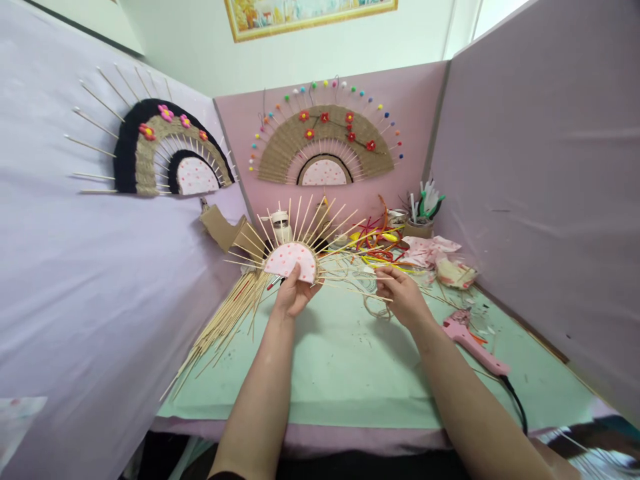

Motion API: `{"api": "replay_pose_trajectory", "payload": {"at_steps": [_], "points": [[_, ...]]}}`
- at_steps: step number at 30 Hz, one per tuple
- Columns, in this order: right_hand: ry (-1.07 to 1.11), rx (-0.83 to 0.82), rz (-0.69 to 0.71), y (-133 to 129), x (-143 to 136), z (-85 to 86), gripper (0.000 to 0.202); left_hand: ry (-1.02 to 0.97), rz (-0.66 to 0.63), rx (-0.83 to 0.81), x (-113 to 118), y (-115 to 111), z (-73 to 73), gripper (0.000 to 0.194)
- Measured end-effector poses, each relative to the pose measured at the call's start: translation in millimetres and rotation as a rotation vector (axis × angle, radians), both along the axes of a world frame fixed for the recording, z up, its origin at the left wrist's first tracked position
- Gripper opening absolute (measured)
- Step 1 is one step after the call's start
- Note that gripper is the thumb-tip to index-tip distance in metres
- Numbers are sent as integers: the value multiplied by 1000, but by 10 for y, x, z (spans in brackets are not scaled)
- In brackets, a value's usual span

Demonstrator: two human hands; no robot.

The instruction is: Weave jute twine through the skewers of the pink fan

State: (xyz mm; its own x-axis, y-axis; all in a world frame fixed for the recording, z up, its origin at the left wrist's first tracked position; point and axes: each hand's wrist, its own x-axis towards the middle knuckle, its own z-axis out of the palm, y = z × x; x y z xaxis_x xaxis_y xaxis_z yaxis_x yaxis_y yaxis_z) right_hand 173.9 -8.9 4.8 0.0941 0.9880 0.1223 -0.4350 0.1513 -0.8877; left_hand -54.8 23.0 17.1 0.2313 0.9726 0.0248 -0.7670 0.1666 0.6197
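My left hand (299, 293) grips the lower edge of a half-round piece (290, 259) covered in white cloth with pink dots, its thumb on the front. Thin wooden sticks fan out from the curved edge of this piece. To the right, my right hand (395, 288) is closed, fingertips pinched near the outer ends of the lowest sticks on the right side. Exactly what lies between those fingertips is too small to make out. A loop of twine (377, 307) lies just below and left of my right hand.
Loose sticks (225, 323) lie at left on the green table cover (345, 380). A pink glue gun (475, 345) with a black cord lies right. Coloured pipe cleaners (383, 243), cloth scraps (430, 248) and a pot (419, 228) stand behind. Two decorated fans (327, 143) (145, 157) hang on the partitions.
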Motion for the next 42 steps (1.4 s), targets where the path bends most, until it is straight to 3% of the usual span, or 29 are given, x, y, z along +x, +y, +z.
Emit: {"api": "replay_pose_trajectory", "payload": {"at_steps": [6,14,34,39,42], "points": [[-30,188,-182,-31,57,45,15,-42,82,-19,-8,46,-3,21],[-42,401,-187,-121,46,63,13,-28,75,-31,12,68,-32,20],[25,330,-265,-66,74,73,12,-8,-12,-39,33,5,-1,20],[-142,129,-301,12,69,-12,21,-22,-56,-41,52,-35,21,23],[-266,93,-350,68,76,-71,23,-21,-143,-65,144,-94,-8,27]]}}
